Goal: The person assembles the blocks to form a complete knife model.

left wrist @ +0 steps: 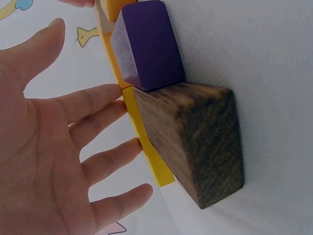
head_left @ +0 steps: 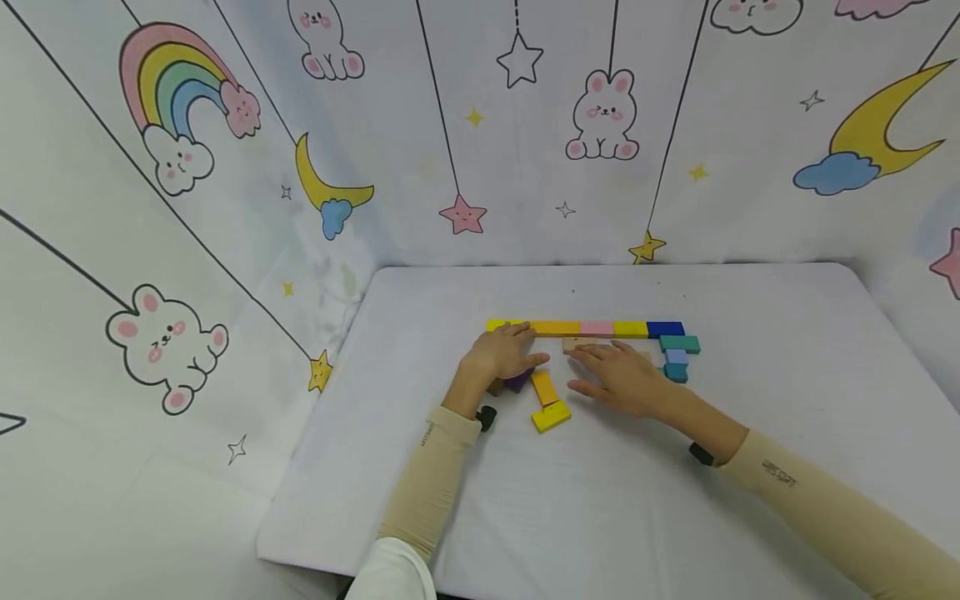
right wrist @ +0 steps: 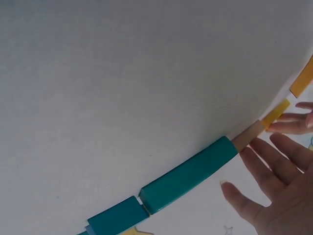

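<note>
A row of yellow, orange (head_left: 557,328), pink (head_left: 597,328) and dark blue (head_left: 665,328) blocks lies across the table. My left hand (head_left: 504,352) rests its spread fingertips on the row's yellow left end (left wrist: 152,152); a brown block (left wrist: 195,137) and a purple block (left wrist: 149,46) lie beside it. My right hand (head_left: 626,379), fingers extended, is at a light wooden block (head_left: 577,343) just below the row. In the right wrist view, the right hand (right wrist: 279,181) has its fingertips by a wooden block (right wrist: 248,136), near a teal block (right wrist: 188,176).
Green (head_left: 679,343), light blue (head_left: 676,357) and teal (head_left: 676,372) blocks stand below the row's right end. An orange block (head_left: 544,387) and a yellow block (head_left: 551,417) lie between the forearms. The white table (head_left: 585,508) meets a patterned backdrop behind.
</note>
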Available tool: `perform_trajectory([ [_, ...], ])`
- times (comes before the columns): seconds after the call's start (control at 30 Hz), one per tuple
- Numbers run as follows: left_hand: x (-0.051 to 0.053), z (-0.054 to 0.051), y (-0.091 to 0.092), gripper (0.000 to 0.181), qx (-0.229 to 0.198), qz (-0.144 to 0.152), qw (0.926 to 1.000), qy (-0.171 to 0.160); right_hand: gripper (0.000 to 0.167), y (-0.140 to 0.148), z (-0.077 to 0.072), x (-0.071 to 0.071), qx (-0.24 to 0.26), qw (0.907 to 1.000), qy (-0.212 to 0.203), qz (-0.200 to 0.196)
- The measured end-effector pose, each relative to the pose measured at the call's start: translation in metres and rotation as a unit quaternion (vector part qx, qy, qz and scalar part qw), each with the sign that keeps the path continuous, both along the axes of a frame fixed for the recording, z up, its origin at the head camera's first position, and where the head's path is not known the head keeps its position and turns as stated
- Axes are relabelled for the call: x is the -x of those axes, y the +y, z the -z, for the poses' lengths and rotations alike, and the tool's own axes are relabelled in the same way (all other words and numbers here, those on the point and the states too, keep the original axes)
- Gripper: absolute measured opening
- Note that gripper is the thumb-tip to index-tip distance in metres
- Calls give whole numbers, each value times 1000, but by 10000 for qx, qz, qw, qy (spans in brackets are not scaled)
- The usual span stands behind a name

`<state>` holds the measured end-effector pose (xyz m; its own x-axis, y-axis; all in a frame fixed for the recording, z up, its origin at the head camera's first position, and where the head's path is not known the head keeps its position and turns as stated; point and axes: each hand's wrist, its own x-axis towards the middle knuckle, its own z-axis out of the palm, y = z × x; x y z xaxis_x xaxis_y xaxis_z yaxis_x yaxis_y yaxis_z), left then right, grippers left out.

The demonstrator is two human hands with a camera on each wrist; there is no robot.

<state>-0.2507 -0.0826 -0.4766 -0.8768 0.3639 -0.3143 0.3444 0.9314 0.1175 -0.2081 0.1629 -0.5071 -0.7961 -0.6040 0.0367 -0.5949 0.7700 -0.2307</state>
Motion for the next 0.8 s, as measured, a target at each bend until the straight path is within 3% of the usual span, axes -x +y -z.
perform_trajectory([
  [0.8,2,1,0,75,-14,82,10000,32,67,-9,1,7,-87,9998,-85,-167],
])
